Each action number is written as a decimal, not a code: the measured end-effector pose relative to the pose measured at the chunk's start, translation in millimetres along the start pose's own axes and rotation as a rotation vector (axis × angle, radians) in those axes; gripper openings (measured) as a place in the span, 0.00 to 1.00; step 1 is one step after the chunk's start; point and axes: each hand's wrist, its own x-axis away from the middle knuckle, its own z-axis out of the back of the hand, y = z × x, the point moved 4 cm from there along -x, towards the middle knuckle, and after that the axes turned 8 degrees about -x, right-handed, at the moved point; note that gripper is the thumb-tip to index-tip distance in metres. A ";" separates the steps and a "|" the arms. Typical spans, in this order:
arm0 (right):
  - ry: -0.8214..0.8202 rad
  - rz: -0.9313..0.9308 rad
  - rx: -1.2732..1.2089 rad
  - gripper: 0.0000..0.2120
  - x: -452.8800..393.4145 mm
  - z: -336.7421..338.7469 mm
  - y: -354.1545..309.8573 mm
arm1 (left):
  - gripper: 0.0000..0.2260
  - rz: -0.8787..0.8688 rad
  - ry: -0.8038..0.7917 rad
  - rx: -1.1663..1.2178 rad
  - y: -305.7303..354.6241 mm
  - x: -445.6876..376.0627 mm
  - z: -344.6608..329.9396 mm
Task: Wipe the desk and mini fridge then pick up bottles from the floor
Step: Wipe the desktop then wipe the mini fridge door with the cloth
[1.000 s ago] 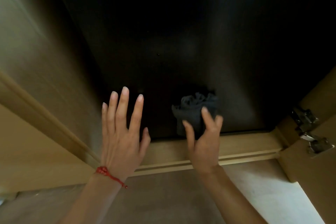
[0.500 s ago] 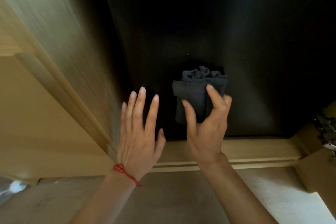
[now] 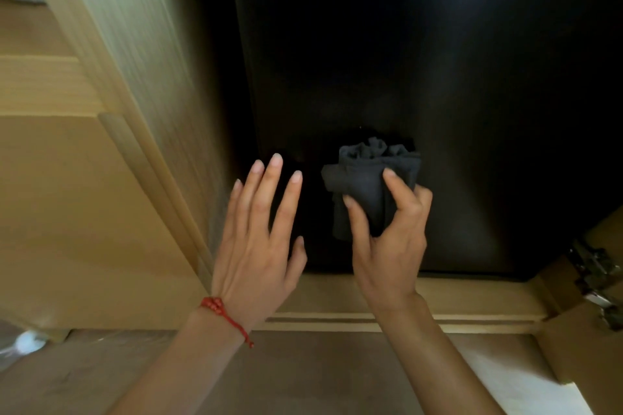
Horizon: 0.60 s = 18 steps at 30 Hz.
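The black front of the mini fridge (image 3: 421,61) fills the upper middle of the head view, set inside a light wooden cabinet. My right hand (image 3: 387,246) grips a bunched dark grey cloth (image 3: 367,178) and presses it against the lower part of the fridge front. Just to the left, my left hand (image 3: 259,239) is flat with fingers spread, close to or touching the fridge's lower left corner. A red bead bracelet sits on that wrist. No bottles show clearly.
A wooden cabinet side panel (image 3: 135,77) rises on the left and a wooden base rail (image 3: 472,300) runs under the fridge. Metal door hinges (image 3: 596,283) sit at the lower right. The floor (image 3: 303,374) lies below; something pale and blurred (image 3: 23,344) lies at the far left.
My right hand has pushed the cloth upward on the fridge front from near its bottom edge. The view has shifted left, so the cabinet and both hands sit further right in frame.
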 end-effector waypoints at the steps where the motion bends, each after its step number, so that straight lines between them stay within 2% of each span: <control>1: 0.019 0.017 -0.009 0.21 -9.7 0.1 -6.3 | 0.31 0.003 0.016 -0.003 -0.6 -4.9 3.8; 5: 0.124 0.137 0.002 0.20 -60.6 -1.7 -39.5 | 0.30 0.024 0.059 0.009 -4.9 -21.0 15.8; 9: 0.158 0.165 0.060 0.19 -78.7 -5.0 -56.4 | 0.31 0.020 0.027 0.014 -6.6 -24.2 17.9; 14: -0.007 0.194 0.218 0.19 -25.5 -7.9 -25.0 | 0.31 0.029 -0.023 0.015 -4.8 -19.0 17.6; 18: -0.112 0.179 0.244 0.16 8.9 -8.1 -1.7 | 0.30 -0.006 -0.114 0.022 1.1 0.8 7.8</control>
